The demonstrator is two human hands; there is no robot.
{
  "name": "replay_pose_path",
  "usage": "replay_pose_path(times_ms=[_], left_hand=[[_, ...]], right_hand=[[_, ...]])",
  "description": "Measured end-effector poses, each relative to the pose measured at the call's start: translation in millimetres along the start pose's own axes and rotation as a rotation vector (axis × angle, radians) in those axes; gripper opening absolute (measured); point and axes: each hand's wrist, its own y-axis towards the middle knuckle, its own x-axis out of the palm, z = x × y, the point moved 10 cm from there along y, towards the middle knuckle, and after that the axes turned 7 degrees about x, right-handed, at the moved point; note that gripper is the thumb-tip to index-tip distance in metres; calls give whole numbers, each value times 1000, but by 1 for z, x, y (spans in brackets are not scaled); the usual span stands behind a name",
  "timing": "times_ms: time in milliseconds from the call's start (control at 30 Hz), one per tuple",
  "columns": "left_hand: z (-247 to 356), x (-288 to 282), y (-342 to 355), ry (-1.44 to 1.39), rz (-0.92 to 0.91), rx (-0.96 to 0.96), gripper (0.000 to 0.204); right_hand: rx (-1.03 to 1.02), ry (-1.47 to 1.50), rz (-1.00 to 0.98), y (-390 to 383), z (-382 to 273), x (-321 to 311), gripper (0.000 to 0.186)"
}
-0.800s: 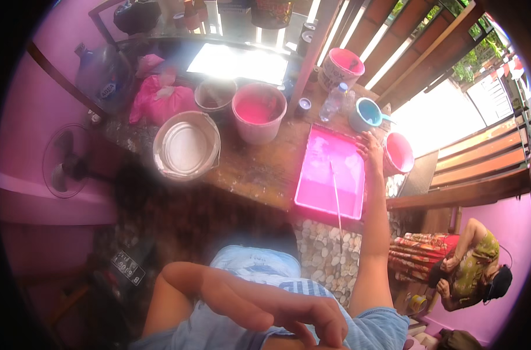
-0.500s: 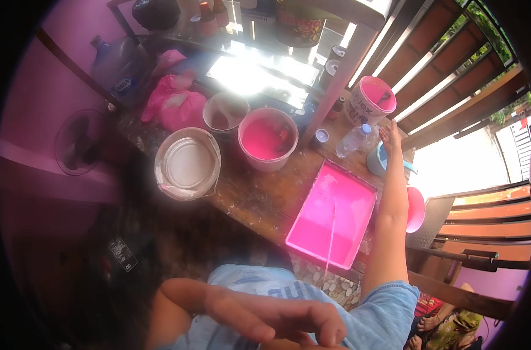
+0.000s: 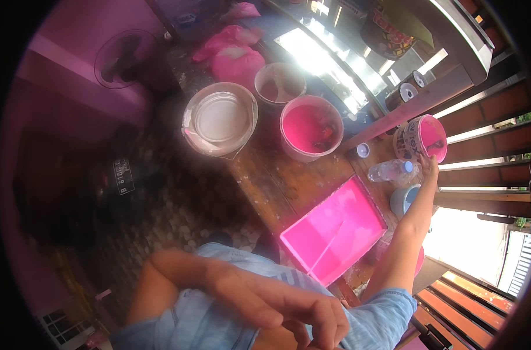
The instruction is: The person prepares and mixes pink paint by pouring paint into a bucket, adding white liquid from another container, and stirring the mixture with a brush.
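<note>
At far right edge of brown wooden tabletop (image 3: pixel 277 181): right hand (image 3: pixel 429 166) touching small tilted pink-filled paint bucket (image 3: pixel 422 137), grip unclear; clear plastic bottle (image 3: pixel 394 170) just beside. Left hand (image 3: pixel 277 300) near chest, fingers loosely spread, empty.

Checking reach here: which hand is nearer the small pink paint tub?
Right. The right hand touches the small pink paint tub; the left hand hangs far back, close to the body.

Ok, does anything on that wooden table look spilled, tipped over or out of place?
A clear plastic bottle lies on its side beside the right hand, and a small cap sits loose on the wood nearby. The wooden table looks smeared with pale stains. The pink paint bucket and pink tray sit upright.
</note>
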Motion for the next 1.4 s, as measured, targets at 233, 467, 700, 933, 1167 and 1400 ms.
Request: replay_pose_path(times_ms=[233,467,700,933,1167,1400], left_hand=[[8,12,-35,30,17,-198,62],[20,66,-105,-78,-209,-206,60],[60,126,-202,35,-449,-268,58],[141,127,-251,294,-185,-175,26],[249,-31,-194,1335,262,-108,34],[351,-172,-67,2646,61,-293,10]], right_hand=[[-271,65,105,-72,-41,-21,39],[-604,-4,146,-231,-106,-22,23],[-456,47,-53,-457,-43,3,31],[-297,41,-37,-612,110,18,24],[-6,64,-23,-610,270,71,19],[98,-173,32,-574,311,124,25]])
